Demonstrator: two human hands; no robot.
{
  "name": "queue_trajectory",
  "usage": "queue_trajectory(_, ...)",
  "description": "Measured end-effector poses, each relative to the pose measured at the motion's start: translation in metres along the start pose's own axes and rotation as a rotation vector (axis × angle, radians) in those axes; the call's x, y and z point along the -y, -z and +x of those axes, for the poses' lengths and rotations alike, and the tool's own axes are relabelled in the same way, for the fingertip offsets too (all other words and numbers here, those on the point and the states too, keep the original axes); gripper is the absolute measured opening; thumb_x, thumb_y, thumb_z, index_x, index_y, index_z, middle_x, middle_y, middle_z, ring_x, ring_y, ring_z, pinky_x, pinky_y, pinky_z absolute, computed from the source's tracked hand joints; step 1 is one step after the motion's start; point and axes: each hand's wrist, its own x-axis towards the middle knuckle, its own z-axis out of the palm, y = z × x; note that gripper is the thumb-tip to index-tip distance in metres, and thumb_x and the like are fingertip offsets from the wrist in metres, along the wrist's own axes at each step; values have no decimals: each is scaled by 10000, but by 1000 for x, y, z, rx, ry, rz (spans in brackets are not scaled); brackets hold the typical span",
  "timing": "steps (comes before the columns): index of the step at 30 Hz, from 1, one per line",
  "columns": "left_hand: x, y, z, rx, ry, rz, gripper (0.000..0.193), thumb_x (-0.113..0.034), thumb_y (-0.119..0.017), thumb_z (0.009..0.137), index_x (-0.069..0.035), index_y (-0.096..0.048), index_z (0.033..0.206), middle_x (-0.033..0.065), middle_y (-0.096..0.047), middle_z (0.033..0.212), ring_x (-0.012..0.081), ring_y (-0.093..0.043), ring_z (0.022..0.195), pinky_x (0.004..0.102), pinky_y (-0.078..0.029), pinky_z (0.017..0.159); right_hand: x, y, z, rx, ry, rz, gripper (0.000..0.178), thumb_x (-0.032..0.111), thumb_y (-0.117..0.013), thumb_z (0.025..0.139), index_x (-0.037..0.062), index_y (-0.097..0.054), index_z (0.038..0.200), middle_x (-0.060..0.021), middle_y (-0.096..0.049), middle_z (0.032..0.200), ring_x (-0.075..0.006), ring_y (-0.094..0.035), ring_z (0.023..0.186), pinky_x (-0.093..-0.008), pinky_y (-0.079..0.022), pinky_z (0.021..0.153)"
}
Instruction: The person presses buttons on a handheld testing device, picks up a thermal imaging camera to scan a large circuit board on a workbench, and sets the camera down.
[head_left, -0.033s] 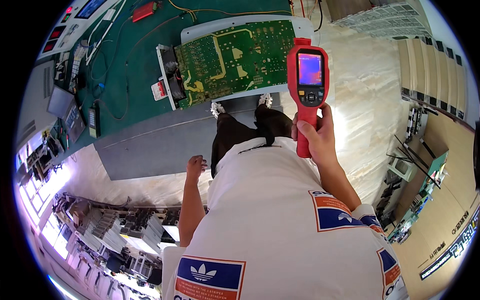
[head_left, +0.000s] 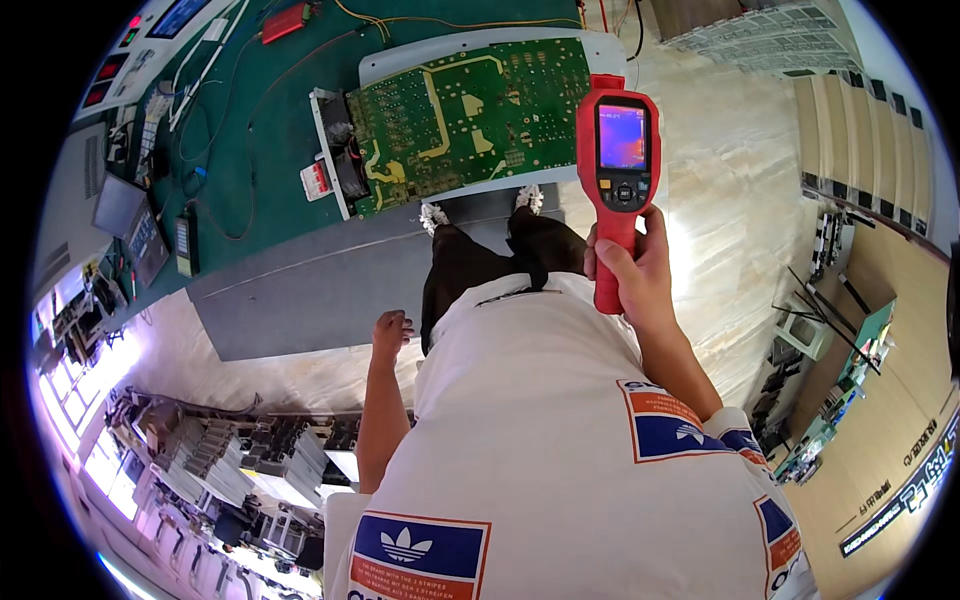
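My right hand [head_left: 636, 265] is wrapped round the handle of a red thermal camera [head_left: 606, 213], held upright beside the right end of a large green circuit board [head_left: 487, 118]. Its small screen glows mostly blue and purple with an orange patch low down. Below the screen sits a black button pad. The board lies across a grey panel [head_left: 375, 70] on the bench, with a metal bracket and dark fan-like parts [head_left: 343, 150] at its left end. My left hand [head_left: 391, 333] hangs near my left thigh, fingers loosely curled, with nothing visible in it.
The green bench mat [head_left: 270, 110] carries loose wires, a red box [head_left: 285, 23], a handheld meter [head_left: 185, 246] and a laptop [head_left: 140, 222] at the left. A red-and-white breaker [head_left: 316, 181] sits by the board's bracket. Stacked equipment [head_left: 215, 455] stands lower left; shelving [head_left: 840, 400] is at right.
The coloured pattern on the thermal camera's screen has shifted slightly. Both hands have stayed practically still.
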Motion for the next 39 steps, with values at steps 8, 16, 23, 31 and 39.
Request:
queue_trajectory(8, -6, -2, 4, 27, 28, 6, 310, -255, -583, 991, -10, -615, 1177, 82, -655, 867, 163, -645, 676, 272, -474, 538, -2, 2, -1, -1, -20, 41, 632, 33, -651, 876, -48, -255, 1362, -125, -642, 928, -170, -636, 705, -314, -533, 640)
queue_trajectory(16, -22, -13, 1, -7, 3, 44, 265, -215, -560, 981, 2, -654, 1099, 91, -685, 851, 156, -652, 646, 278, -490, 528, -3, -4, 3, 33, -44, 11, 577, 30, -650, 880, 5, -303, 1340, -145, -630, 961, -192, -630, 706, -327, -526, 646)
queue_trajectory(23, -25, -12, 0, 8, 10, -11, 265, -224, -567, 982, -7, -659, 1102, 90, -691, 848, 158, -665, 674, 279, -497, 544, -3, -24, 4, 200, -118, -10, 621, 4, -652, 875, 28, -285, 1375, -120, -627, 969, -182, -630, 729, -329, -528, 664)
queue_trajectory(31, -21, 0, 2, -18, 26, 39, 277, -229, -560, 985, -12, -658, 1126, 91, -697, 853, 162, -673, 675, 283, -508, 547, 0, -32, 13, 179, -114, 17, 628, 27, -684, 865, -27, -305, 1362, -129, -641, 1009, -143, -634, 754, -305, -537, 678)
queue_trajectory(39, -25, 8, 5, -5, 19, 8, 281, -224, -559, 988, -9, -650, 1145, 92, -696, 866, 162, -673, 675, 280, -510, 546, 3, -40, 19, 176, -117, -25, 626, -3, -635, 884, 16, -268, 1391, -121, -628, 964, -171, -626, 727, -333, -539, 664)
